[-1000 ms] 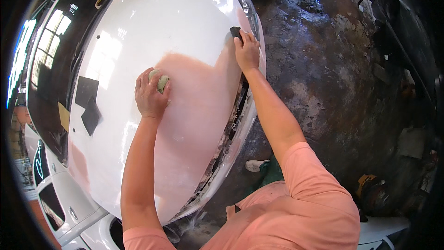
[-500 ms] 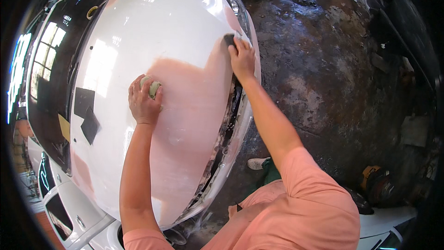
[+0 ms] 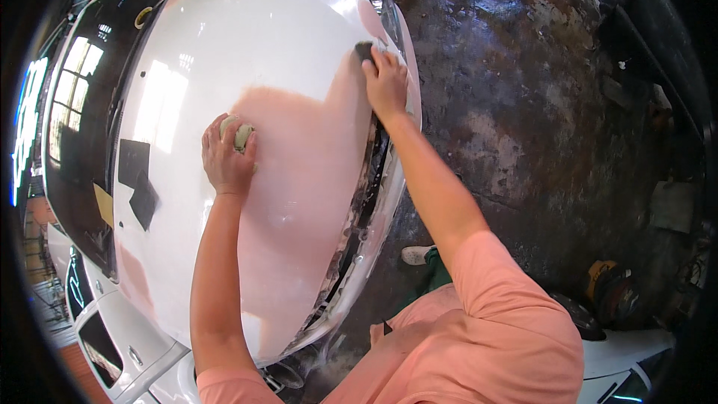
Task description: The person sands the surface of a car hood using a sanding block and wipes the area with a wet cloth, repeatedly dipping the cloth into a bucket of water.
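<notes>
The left hand (image 3: 230,163) has its fingers curled round a pale green pad (image 3: 240,138) on the hood (image 3: 299,157). Farther off, the right hand (image 3: 387,87) holds a dark block (image 3: 363,51) in its fingers; uneven pressure could gouge the edge just beside them.

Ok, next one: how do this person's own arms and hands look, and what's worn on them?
The left arm and right arm show short, plain salmon-pink sleeves, matching the shirt, and are uncovered below. The left hand and right hand are ungloved; no watch or bracelet shows.
</notes>
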`<state>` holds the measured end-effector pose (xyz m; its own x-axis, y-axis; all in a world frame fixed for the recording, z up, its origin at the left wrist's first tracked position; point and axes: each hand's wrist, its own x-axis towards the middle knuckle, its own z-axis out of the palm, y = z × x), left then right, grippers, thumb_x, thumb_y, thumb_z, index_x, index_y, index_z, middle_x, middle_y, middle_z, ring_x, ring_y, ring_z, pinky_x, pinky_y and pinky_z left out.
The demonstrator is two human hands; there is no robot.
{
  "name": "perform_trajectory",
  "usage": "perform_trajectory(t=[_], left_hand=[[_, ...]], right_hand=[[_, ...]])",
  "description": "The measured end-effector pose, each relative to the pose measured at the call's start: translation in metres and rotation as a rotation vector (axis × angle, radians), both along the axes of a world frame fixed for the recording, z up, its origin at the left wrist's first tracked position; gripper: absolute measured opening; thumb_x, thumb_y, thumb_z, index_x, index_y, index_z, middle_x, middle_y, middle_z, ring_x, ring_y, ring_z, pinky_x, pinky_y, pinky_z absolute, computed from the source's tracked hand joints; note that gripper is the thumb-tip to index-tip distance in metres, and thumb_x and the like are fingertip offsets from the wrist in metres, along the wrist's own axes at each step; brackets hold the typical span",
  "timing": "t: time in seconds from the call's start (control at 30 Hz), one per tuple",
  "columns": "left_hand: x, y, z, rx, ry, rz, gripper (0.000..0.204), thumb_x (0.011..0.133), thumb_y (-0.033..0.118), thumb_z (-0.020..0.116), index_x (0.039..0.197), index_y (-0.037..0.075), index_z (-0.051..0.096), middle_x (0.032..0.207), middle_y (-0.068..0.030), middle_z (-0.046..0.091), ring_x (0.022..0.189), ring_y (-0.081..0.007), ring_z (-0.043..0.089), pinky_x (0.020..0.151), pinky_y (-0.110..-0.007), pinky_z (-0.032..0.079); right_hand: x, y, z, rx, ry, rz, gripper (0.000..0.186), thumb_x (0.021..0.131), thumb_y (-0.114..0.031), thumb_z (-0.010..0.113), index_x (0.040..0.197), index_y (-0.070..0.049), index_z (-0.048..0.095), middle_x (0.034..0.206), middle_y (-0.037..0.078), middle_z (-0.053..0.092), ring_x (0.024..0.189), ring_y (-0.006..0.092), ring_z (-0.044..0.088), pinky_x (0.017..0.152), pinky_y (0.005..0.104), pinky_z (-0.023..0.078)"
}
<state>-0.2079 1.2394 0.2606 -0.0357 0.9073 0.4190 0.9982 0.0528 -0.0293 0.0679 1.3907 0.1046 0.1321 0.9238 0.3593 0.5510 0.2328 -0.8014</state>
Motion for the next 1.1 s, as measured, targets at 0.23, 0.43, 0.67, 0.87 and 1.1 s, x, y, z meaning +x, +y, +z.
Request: perform_trajectory(t=[0.23, 0.43, 0.67, 0.87, 1.1], left_hand=[[-0.016, -0.020, -0.005, 0.011, 0.030, 0.037, 0.030, 0.093, 0.030, 0.078, 0.120, 0.020, 0.070, 0.143, -0.0043, 0.063, 0.134, -0.0325, 0.056, 0.114, -0.047, 0.048], [-0.001, -0.001, 0.000, 0.017, 0.014, 0.012, 0.030, 0.093, 0.030, 0.078, 0.119, 0.020, 0.069, 0.144, -0.0049, 0.062, 0.135, -0.0326, 0.055, 0.114, -0.047, 0.048], [-0.009, -0.015, -0.002, 0.016, 0.021, 0.036, 0.031, 0.094, 0.032, 0.077, 0.121, 0.019, 0.070, 0.144, -0.0057, 0.063, 0.135, -0.0328, 0.056, 0.115, -0.047, 0.047], [-0.006, -0.005, -0.004, 0.016, 0.043, 0.010, 0.033, 0.095, 0.037, 0.077, 0.122, 0.019, 0.071, 0.144, -0.0066, 0.063, 0.134, -0.0339, 0.057, 0.117, -0.047, 0.045], [-0.009, -0.014, -0.006, 0.005, 0.009, 0.038, 0.031, 0.097, 0.039, 0.076, 0.120, 0.019, 0.072, 0.142, -0.0061, 0.063, 0.134, -0.0336, 0.056, 0.114, -0.047, 0.048]], right_hand=[[-0.005, -0.194, -0.014, 0.150, 0.002, 0.338, 0.050, 0.096, -0.024, 0.078, 0.145, -0.016, 0.067, 0.140, 0.012, 0.063, 0.123, 0.0402, 0.058, 0.110, 0.0540, 0.045], [-0.011, -0.018, 0.007, 0.073, -0.017, 0.039, 0.044, 0.099, -0.027, 0.074, 0.142, -0.019, 0.069, 0.140, 0.009, 0.063, 0.118, 0.0399, 0.058, 0.101, 0.0559, 0.048], [0.002, -0.211, -0.008, 0.144, 0.017, 0.343, 0.056, 0.091, -0.018, 0.082, 0.145, -0.022, 0.069, 0.130, 0.008, 0.064, 0.115, 0.0370, 0.057, 0.104, 0.0516, 0.048], [-0.031, -0.076, 0.031, 0.205, -0.049, 0.197, 0.043, 0.093, -0.022, 0.078, 0.136, -0.021, 0.072, 0.128, 0.004, 0.064, 0.116, 0.0342, 0.058, 0.099, 0.0500, 0.049], [0.032, -0.226, -0.010, 0.176, 0.027, 0.470, 0.054, 0.090, -0.018, 0.081, 0.143, -0.021, 0.071, 0.127, 0.007, 0.063, 0.113, 0.0323, 0.057, 0.102, 0.0471, 0.047]])
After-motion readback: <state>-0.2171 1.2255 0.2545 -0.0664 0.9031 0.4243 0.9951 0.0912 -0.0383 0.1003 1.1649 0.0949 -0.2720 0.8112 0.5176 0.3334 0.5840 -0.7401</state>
